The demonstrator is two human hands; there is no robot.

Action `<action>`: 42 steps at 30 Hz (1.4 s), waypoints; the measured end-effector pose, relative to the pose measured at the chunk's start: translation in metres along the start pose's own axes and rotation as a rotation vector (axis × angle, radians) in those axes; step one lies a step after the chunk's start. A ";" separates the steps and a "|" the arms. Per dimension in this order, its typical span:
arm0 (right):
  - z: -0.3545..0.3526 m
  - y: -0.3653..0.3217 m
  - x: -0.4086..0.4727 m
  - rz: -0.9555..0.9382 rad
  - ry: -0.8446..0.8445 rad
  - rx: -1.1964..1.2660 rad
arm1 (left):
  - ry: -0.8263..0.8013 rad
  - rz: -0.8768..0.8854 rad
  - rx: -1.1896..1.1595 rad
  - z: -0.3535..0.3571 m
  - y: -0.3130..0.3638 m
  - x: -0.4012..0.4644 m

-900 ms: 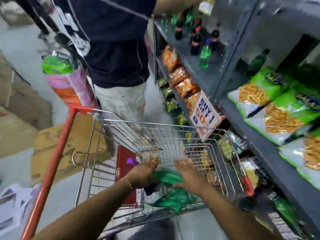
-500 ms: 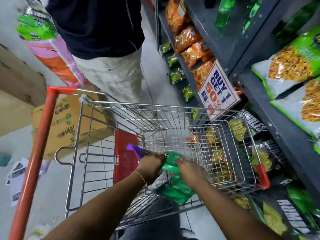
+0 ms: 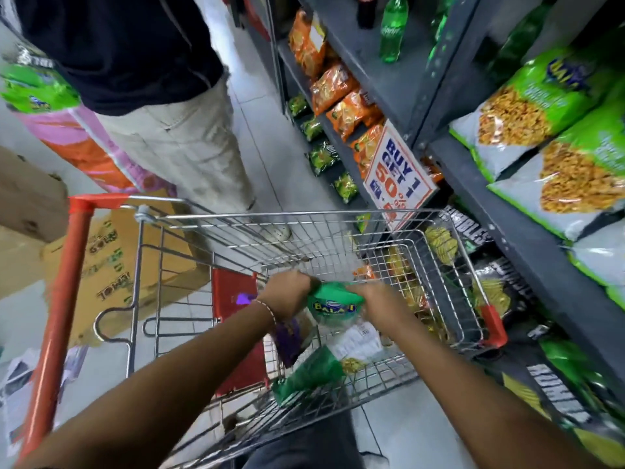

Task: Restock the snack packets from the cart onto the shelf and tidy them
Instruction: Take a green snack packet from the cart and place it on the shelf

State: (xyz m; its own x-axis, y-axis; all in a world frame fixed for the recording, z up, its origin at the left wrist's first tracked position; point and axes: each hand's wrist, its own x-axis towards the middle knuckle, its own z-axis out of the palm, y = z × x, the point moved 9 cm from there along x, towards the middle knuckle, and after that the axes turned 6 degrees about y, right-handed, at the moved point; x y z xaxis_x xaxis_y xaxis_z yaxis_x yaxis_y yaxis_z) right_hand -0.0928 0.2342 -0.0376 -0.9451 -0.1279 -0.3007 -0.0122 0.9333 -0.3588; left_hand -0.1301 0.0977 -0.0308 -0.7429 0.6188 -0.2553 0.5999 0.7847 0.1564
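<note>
Inside the wire cart (image 3: 304, 218) my left hand (image 3: 287, 296) and my right hand (image 3: 378, 306) both grip the top of a green snack packet (image 3: 333, 304), which is lifted above the basket floor. Another green packet (image 3: 309, 374) lies below on the cart's bottom, with a purple packet (image 3: 287, 336) beside it. The grey shelf (image 3: 541, 238) stands to the right, holding large green and white snack bags (image 3: 527, 106).
A person in a dark shirt and beige trousers (image 3: 176, 143) stands just beyond the cart. A "Buy 1 Get 1" sign (image 3: 399, 174) hangs off the shelf. Orange packets (image 3: 338, 86) line a lower shelf. Cardboard boxes (image 3: 115, 265) sit left of the cart's red handle (image 3: 64, 299).
Both hands have closed on the upper green packet and raised it off the pile. The view has tipped further down toward the cart.
</note>
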 end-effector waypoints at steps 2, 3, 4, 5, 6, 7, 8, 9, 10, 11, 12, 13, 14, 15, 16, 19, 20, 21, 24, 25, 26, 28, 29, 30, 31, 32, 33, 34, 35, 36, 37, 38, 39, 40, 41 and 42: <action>-0.038 -0.001 -0.007 -0.016 0.042 0.064 | 0.065 0.072 0.018 -0.040 0.009 0.003; -0.060 -0.002 -0.013 -0.026 0.077 0.096 | 0.102 0.111 0.029 -0.063 0.016 0.004; -0.083 -0.003 -0.020 -0.037 0.110 0.116 | 0.137 0.146 0.037 -0.087 0.025 0.005; -0.107 -0.003 -0.028 -0.043 0.143 0.115 | 0.171 0.177 0.034 -0.112 0.034 0.006; -0.132 -0.002 -0.036 -0.037 0.180 0.101 | 0.197 0.198 0.034 -0.138 0.045 0.007; -0.156 0.000 -0.046 -0.026 0.219 0.090 | 0.223 0.216 0.047 -0.165 0.057 0.007; -0.182 0.001 -0.057 -0.014 0.261 0.088 | 0.273 0.252 0.066 -0.196 0.072 0.006; -0.209 0.003 -0.071 -0.005 0.312 0.097 | 0.354 0.309 0.077 -0.228 0.087 0.005; -0.241 0.004 -0.089 0.004 0.387 0.104 | 0.414 0.360 0.076 -0.262 0.105 0.001; -0.274 0.004 -0.109 0.010 0.481 0.117 | 0.428 0.377 0.070 -0.292 0.120 0.000; -0.308 0.004 -0.133 0.011 0.589 0.142 | 0.426 0.373 0.068 -0.321 0.133 -0.003; -0.341 0.004 -0.160 0.005 0.701 0.171 | 0.458 0.385 0.030 -0.353 0.146 -0.008; -0.373 0.002 -0.187 -0.007 0.807 0.197 | 0.517 0.408 -0.066 -0.386 0.158 -0.014; -0.402 0.001 -0.216 -0.014 0.913 0.207 | 0.562 0.437 -0.226 -0.419 0.170 -0.021; -0.429 0.003 -0.245 -0.011 1.012 0.235 | 0.587 0.460 -0.393 -0.448 0.182 -0.027; -0.496 0.010 -0.326 -0.036 1.282 0.383 | 0.651 0.603 -0.731 -0.523 0.230 -0.043; -0.519 0.009 -0.357 -0.057 1.380 0.357 | 0.668 0.671 -0.794 -0.548 0.256 -0.048; -0.535 0.009 -0.374 -0.071 1.437 0.342 | 0.674 0.708 -0.867 -0.562 0.270 -0.048; -0.581 0.020 -0.440 -0.025 1.602 0.287 | 0.607 0.847 -1.100 -0.598 0.338 -0.044; -0.592 0.026 -0.462 0.000 1.643 0.256 | 0.600 0.864 -1.164 -0.605 0.361 -0.041; -0.600 0.034 -0.476 0.020 1.666 0.255 | 0.601 0.859 -1.221 -0.608 0.376 -0.038; -0.609 0.051 -0.514 0.049 1.736 0.246 | 0.573 0.862 -1.317 -0.611 0.416 -0.031; -0.611 0.061 -0.529 0.063 1.762 0.246 | 0.545 0.865 -1.349 -0.611 0.436 -0.027; -0.611 0.071 -0.544 0.085 1.789 0.240 | 0.511 0.877 -1.372 -0.610 0.456 -0.025; -0.610 0.080 -0.560 0.111 1.818 0.228 | 0.477 0.889 -1.383 -0.609 0.476 -0.023; -0.610 0.089 -0.575 0.137 1.843 0.223 | 0.442 0.902 -1.387 -0.608 0.497 -0.023; -0.609 0.099 -0.591 0.163 1.867 0.224 | 0.406 0.912 -1.395 -0.608 0.516 -0.022; -0.608 0.108 -0.606 0.198 1.892 0.232 | 0.369 0.923 -1.407 -0.607 0.536 -0.022; -0.607 0.118 -0.621 0.234 1.910 0.236 | 0.343 0.930 -1.413 -0.606 0.555 -0.023; -0.605 0.127 -0.633 0.280 1.926 0.235 | 0.327 0.932 -1.416 -0.605 0.571 -0.023; -0.604 0.136 -0.648 0.333 1.941 0.227 | 0.313 0.935 -1.415 -0.603 0.590 -0.023; -0.602 0.144 -0.661 0.382 1.951 0.221 | 0.311 0.934 -1.408 -0.601 0.606 -0.023; -0.602 0.153 -0.668 0.424 1.955 0.221 | 0.328 0.923 -1.396 -0.599 0.618 -0.022; -0.601 0.161 -0.679 0.471 1.967 0.213 | 0.334 0.915 -1.396 -0.598 0.631 -0.021; -0.601 0.168 -0.688 0.514 1.975 0.208 | 0.328 0.905 -1.398 -0.596 0.643 -0.019; -0.600 0.174 -0.698 0.557 1.982 0.211 | 0.315 0.897 -1.386 -0.593 0.657 -0.020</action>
State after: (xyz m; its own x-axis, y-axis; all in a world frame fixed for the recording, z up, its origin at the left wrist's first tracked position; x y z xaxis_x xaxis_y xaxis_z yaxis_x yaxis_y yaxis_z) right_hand 0.3687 0.6871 0.6401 0.1714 0.6832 0.7098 0.2301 0.6728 -0.7031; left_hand 0.1020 0.6228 0.6430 -0.4646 0.7056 0.5351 0.2685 -0.4636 0.8444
